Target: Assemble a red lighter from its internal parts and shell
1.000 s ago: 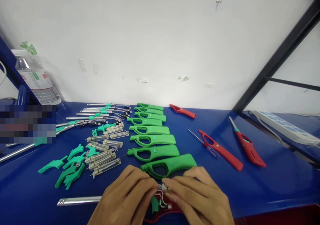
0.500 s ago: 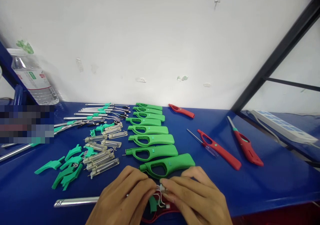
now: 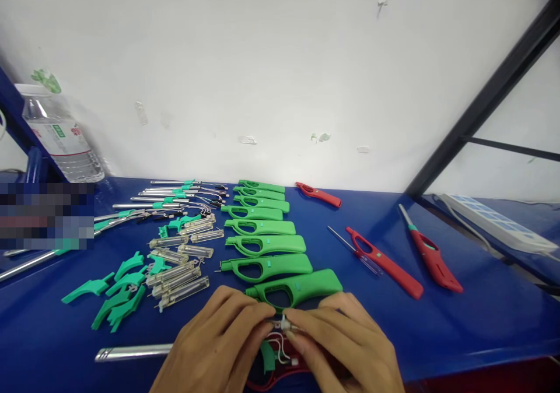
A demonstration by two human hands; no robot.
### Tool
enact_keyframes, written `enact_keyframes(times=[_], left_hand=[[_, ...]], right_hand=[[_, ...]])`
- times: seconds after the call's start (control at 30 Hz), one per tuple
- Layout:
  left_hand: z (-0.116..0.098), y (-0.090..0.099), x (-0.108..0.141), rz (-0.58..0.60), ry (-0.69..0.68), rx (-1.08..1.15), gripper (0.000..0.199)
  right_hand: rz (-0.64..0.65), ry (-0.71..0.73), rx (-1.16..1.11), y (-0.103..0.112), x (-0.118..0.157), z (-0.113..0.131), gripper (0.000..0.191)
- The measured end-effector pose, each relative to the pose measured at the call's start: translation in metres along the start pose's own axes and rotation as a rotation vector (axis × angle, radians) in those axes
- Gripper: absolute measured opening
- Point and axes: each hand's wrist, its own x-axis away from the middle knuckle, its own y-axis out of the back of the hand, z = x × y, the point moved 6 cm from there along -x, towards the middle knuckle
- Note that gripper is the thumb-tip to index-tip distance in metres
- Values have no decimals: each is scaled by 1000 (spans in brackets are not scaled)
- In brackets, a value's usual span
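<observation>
A light, fragile wired igniter part [image 3: 285, 326] is being pinched closed between left hand [image 3: 219, 346] and right hand [image 3: 350, 346] fingertips.

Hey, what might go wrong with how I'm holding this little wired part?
Both hands, left hand and right hand, pinch the small white wired part by fingertips only, so it may slip. Its thin white wires loop loose and might snag or bend. The nearest green handle shell lies just beyond your knuckles and could get knocked.
</observation>
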Motion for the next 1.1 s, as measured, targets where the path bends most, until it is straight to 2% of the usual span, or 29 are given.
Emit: enact_keyframes(times=[0.1, 0.27, 0.4, 0.77, 1.1], left_hand=[[3, -1, 1, -3, 41, 23, 17], [-1, -4, 1, 21, -34, 26, 19], [-1, -3, 0, 3, -16, 72, 22], [-5, 1, 1, 15, -60, 10, 24], [-5, 0, -1, 24, -41, 21, 23]], right_hand=[[-12, -3, -2, 0, 0, 1, 29], [-6, 16, -14, 2, -3, 2, 20], [-8, 33, 2, 3, -3, 2, 17], [0, 61, 6, 6, -5, 4, 17], [1, 0, -25, 0, -1, 0, 17]])
